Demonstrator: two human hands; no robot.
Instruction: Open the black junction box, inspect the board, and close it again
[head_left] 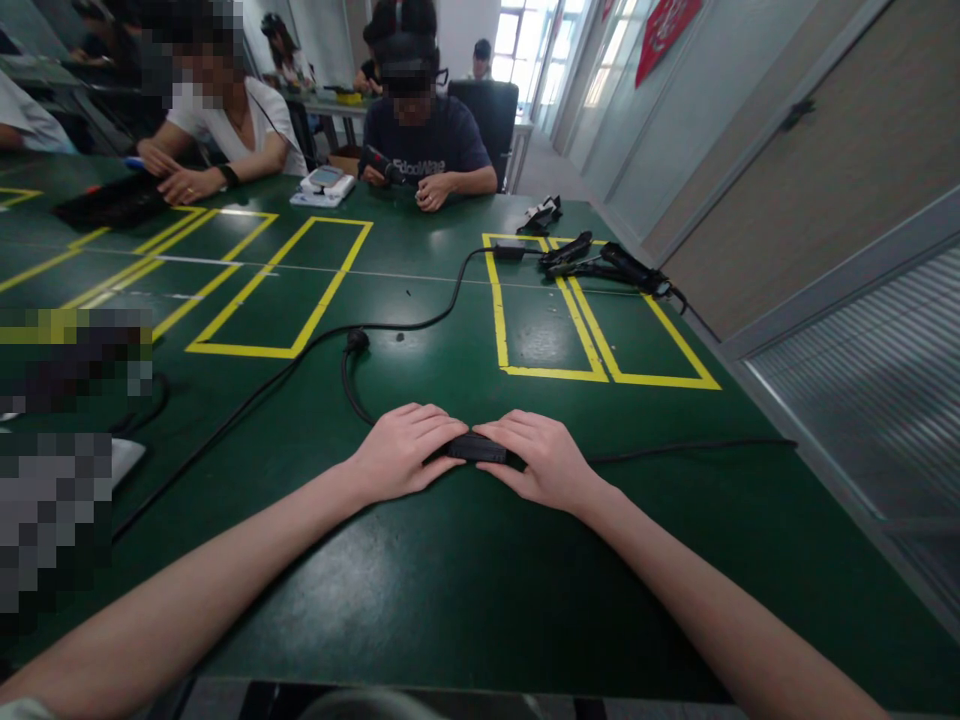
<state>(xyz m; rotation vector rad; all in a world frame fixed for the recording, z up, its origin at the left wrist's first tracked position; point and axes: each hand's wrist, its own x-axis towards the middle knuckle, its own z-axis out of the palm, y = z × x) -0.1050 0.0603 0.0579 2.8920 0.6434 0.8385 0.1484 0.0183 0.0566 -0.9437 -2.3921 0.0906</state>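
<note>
A flat black power adapter [474, 447] lies on the green table [465, 590] in front of me. My left hand [405, 450] covers its left end and my right hand [540, 457] covers its right end, fingers curled down over it. A black cable [346, 375] runs from the left end up to a plug, and another thin cable [690, 447] leads off to the right.
Yellow tape rectangles [600, 320] mark the table. More black adapters and cables [600, 262] lie at the far right. Two people sit across the table, one with a white device [324, 185] nearby. A black tray [112, 205] sits far left.
</note>
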